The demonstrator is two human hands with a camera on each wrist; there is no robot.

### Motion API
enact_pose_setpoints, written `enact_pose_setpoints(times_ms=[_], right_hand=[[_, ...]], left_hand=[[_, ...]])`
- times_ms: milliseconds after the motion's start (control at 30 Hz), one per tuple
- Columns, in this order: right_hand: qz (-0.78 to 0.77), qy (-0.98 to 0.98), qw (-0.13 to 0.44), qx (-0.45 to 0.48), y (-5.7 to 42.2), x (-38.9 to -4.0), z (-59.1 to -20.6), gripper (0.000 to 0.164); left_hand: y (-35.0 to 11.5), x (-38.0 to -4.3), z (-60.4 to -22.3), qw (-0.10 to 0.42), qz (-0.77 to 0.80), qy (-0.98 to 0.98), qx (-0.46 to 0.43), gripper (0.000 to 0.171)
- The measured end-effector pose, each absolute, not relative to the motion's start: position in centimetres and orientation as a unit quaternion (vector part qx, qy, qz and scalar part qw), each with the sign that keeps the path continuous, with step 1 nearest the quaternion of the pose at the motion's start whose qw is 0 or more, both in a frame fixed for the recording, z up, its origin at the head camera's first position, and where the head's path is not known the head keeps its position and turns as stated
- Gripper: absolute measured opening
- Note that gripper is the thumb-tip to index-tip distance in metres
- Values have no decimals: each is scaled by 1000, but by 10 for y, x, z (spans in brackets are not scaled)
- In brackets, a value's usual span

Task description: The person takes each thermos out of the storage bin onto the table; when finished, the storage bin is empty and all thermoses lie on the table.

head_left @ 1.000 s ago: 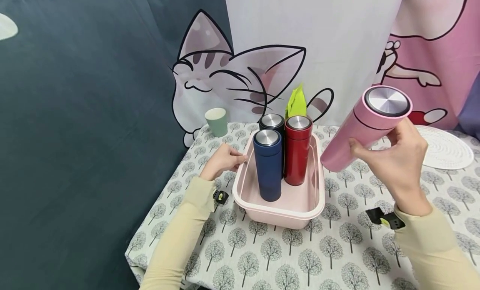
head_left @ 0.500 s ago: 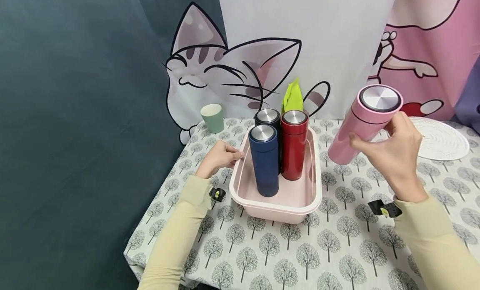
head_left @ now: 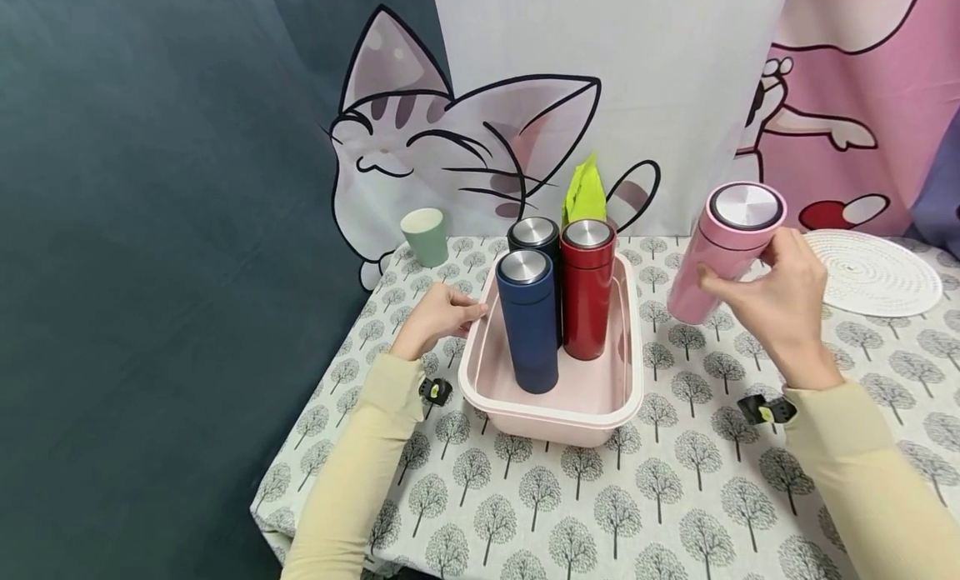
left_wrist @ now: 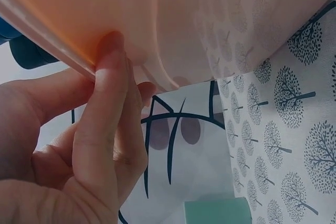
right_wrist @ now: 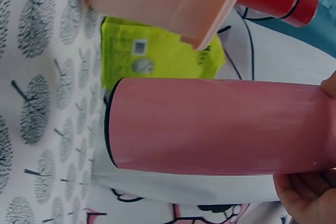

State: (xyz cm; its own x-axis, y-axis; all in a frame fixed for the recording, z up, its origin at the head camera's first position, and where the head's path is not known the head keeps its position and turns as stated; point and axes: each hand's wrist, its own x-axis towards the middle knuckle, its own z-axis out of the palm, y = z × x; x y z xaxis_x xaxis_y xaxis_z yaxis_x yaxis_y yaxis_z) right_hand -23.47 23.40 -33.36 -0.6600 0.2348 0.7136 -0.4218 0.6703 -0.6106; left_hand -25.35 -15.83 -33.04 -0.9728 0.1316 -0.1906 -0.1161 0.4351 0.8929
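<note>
A pink thermos bottle (head_left: 710, 269) with a silver-topped lid is gripped by my right hand (head_left: 780, 290), thumb on the near side. It leans a little to the right of the pale pink plastic basin (head_left: 562, 427). In the right wrist view its dark-edged base (right_wrist: 108, 124) is close over the tablecloth. My left hand (head_left: 442, 315) pinches the basin's left rim, fingertips (left_wrist: 111, 43) against the outer wall. Inside the basin stand a blue thermos (head_left: 529, 330), a red thermos (head_left: 588, 301) and a black thermos (head_left: 535, 231), the last partly hidden behind the others.
A green cup (head_left: 425, 238) stands at the back left of the tree-patterned tablecloth (head_left: 570, 513). Behind the basin is a bright yellow-green packet (head_left: 586, 194). A round white woven mat (head_left: 870, 273) lies at the back right. Printed curtains (head_left: 637, 38) hang behind the table.
The pink thermos has come lower and become more upright, with my right hand moving slightly left. My left hand keeps its hold on the rim. The camera view has shifted slightly.
</note>
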Motion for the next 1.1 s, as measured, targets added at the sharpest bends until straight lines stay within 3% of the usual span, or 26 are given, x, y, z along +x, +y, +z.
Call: enact_pose_setpoints(times_ms=[533, 900, 1100], right_hand=[[382, -860, 337, 30, 247, -255, -359, 61], [395, -868, 300, -17, 254, -264, -370, 52], [397, -873, 283, -25, 255, -272, -372, 55]], left_hand=[[-158, -252, -332, 112, 532, 840, 10, 25], [-158, -253, -333, 112, 532, 839, 18, 25], [-159, -251, -332, 107, 529, 842, 16, 26]])
